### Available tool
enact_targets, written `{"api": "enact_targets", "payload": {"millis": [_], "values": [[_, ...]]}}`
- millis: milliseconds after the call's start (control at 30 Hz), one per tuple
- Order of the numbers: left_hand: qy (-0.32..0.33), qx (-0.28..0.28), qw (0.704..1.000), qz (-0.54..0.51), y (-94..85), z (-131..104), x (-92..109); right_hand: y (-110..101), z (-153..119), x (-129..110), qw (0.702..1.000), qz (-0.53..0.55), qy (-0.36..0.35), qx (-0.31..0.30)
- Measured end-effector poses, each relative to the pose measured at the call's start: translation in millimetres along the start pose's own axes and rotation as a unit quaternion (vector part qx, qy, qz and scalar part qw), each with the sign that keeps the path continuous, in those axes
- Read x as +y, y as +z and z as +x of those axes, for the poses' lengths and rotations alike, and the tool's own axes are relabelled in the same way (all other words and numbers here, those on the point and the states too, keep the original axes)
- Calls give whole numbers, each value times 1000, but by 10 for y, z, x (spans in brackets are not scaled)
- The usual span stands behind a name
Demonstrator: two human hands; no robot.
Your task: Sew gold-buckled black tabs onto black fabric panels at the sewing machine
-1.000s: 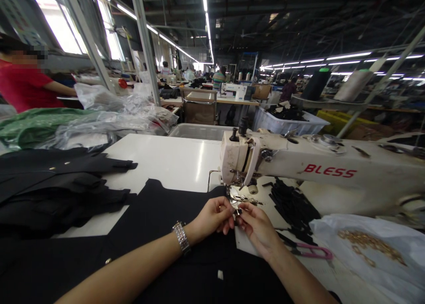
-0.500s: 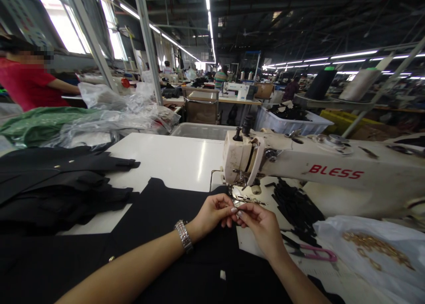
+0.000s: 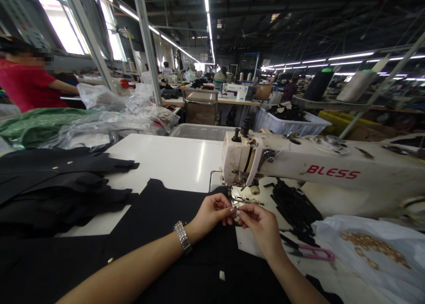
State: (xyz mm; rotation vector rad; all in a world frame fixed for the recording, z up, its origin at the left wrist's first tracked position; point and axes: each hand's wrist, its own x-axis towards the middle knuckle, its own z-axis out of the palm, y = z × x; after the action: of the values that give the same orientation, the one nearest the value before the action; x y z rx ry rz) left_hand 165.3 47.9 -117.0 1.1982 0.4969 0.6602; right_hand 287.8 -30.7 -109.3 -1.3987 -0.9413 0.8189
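My left hand (image 3: 214,213), with a metal watch (image 3: 182,237) at its wrist, is closed in a pinch. Its fingertips meet those of my right hand (image 3: 260,224), pinched too. Whatever lies between the fingertips is too small to make out. Both hands are just in front of the needle area of a white sewing machine (image 3: 285,160) marked BLESS. Black fabric (image 3: 179,206) spreads flat under my left hand and forearm, its far edge reaching the machine's foot. A small white scrap (image 3: 222,275) lies on this fabric.
Right of my hands lie black fabric strips (image 3: 294,202), pink-handled thread snips (image 3: 315,252) and a white plastic bag (image 3: 352,273) with gold-coloured metal pieces. A stack of black garment pieces (image 3: 63,189) covers the left. Beyond it, a person in a red top (image 3: 29,82) stands by plastic-wrapped bundles.
Both hands stay pinched together at the same place, with only slight finger movement. The whole view has shifted very slightly.
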Motion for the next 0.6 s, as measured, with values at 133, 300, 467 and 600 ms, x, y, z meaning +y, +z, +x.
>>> {"api": "enact_targets", "payload": {"millis": [133,300,467,600], "values": [[4,-43,999,-19,-6,-33,31,-34,10,10,1000,5,9,8],[4,-54,998,-26,-32,-46,22,-42,18,-38,998,46,26,-27],[7,-41,998,-40,-71,-20,-12,-23,19,-34,996,43,33,-70],[13,-79,996,-25,-92,-14,-2,-42,22,17,997,23,33,-67]]}}
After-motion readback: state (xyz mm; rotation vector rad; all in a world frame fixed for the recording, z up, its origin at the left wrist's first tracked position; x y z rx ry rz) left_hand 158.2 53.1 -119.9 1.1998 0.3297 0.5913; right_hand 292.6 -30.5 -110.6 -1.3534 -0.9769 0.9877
